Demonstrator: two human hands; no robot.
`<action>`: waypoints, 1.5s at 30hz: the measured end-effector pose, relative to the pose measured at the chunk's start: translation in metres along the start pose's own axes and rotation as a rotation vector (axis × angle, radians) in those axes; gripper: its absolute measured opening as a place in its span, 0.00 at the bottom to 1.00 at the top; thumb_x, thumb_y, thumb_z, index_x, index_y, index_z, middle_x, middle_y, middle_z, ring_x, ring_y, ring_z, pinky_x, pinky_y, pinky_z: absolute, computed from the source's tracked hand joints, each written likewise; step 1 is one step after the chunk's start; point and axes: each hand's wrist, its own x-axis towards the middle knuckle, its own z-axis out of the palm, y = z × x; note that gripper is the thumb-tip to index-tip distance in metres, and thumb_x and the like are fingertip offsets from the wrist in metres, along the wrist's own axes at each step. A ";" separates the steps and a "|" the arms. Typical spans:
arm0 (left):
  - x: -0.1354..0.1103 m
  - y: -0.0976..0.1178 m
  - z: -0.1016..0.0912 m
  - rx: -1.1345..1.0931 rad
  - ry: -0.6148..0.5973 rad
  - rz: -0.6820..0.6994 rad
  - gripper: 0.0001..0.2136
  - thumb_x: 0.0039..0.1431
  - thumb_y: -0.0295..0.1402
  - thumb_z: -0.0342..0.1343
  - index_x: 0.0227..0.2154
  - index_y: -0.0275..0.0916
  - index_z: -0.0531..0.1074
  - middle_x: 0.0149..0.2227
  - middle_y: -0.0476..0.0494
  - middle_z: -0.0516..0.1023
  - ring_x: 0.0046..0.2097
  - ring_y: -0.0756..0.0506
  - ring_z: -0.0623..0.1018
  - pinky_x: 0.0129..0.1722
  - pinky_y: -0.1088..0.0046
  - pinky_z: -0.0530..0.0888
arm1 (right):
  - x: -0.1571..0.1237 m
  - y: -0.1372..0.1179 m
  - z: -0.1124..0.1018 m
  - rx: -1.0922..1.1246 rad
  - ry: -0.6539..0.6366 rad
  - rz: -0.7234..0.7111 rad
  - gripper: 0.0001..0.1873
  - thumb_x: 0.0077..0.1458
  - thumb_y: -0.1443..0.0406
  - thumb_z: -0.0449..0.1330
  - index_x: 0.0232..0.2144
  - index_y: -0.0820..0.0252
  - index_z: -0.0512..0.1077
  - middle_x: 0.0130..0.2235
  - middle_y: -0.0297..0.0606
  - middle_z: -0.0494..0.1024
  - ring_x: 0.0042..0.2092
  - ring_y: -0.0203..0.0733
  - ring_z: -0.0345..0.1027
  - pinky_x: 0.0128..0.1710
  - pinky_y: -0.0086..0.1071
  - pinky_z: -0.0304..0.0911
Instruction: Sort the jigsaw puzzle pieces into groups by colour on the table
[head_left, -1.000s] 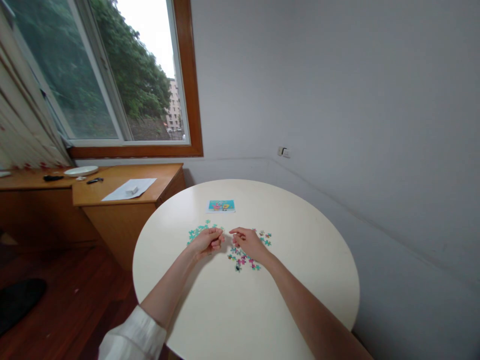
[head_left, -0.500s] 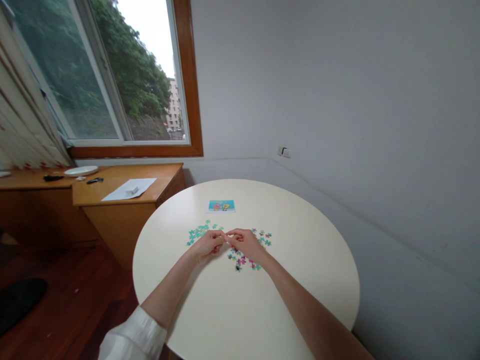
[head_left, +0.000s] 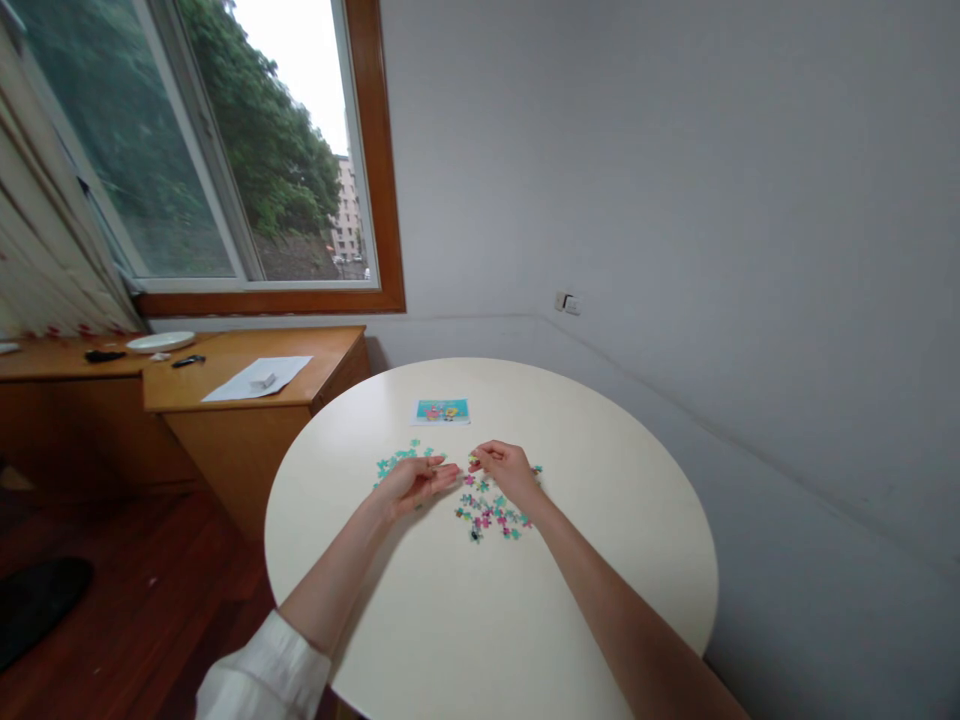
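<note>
My right hand (head_left: 511,474) is pinched on a small yellowish jigsaw puzzle piece (head_left: 474,459), raised just over the table. Opposite it, my left hand (head_left: 409,485) is open, its palm turned partly up and fingers stretched to the right. Turquoise puzzle pieces (head_left: 388,464) are spread behind and partly under the left hand. Loose multicoloured pieces (head_left: 486,518), pink and green among them, lie below and beside the right hand, which hides some of them. Beyond both hands rests a picture card (head_left: 441,411) with cartoon figures on a blue ground.
The round white table (head_left: 600,560) stands close to the wall. To the left is a wooden desk (head_left: 334,370) bearing a paper sheet (head_left: 244,382) with a small white block (head_left: 262,380), a white plate (head_left: 161,342) and dark small items. A window and curtain are above it.
My hands have parted. The right hand has moved up and right with a puzzle piece in its fingertips; the left hand's fingers have opened out. More multicoloured pieces show between them.
</note>
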 end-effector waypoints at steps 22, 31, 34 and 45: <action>0.003 -0.005 -0.005 0.042 -0.043 0.040 0.05 0.57 0.17 0.45 0.33 0.30 0.62 0.35 0.32 0.77 0.35 0.46 0.79 0.40 0.72 0.76 | 0.023 0.030 -0.072 -0.504 0.329 0.075 0.13 0.44 0.67 0.50 0.33 0.61 0.71 0.24 0.34 0.74 0.25 0.35 0.65 0.23 0.27 0.60; 0.006 -0.005 -0.007 0.105 -0.037 0.066 0.06 0.56 0.18 0.49 0.25 0.31 0.64 0.28 0.37 0.77 0.28 0.48 0.78 0.32 0.75 0.76 | 0.024 0.047 -0.083 -0.811 0.326 0.161 0.12 0.48 0.66 0.52 0.33 0.55 0.74 0.30 0.33 0.78 0.31 0.36 0.70 0.34 0.28 0.62; 0.006 -0.005 -0.007 0.112 -0.028 0.071 0.06 0.56 0.19 0.49 0.25 0.31 0.65 0.28 0.37 0.77 0.28 0.49 0.78 0.32 0.76 0.76 | 0.022 0.044 -0.084 -0.910 0.348 0.158 0.12 0.50 0.65 0.52 0.33 0.53 0.75 0.30 0.31 0.78 0.33 0.36 0.71 0.38 0.29 0.60; 0.002 -0.002 -0.002 0.046 0.024 0.044 0.07 0.58 0.21 0.45 0.31 0.26 0.68 0.27 0.35 0.75 0.28 0.47 0.78 0.34 0.72 0.77 | 0.015 0.033 -0.081 -1.074 0.445 0.043 0.11 0.50 0.68 0.53 0.32 0.56 0.75 0.36 0.40 0.75 0.39 0.43 0.65 0.41 0.37 0.55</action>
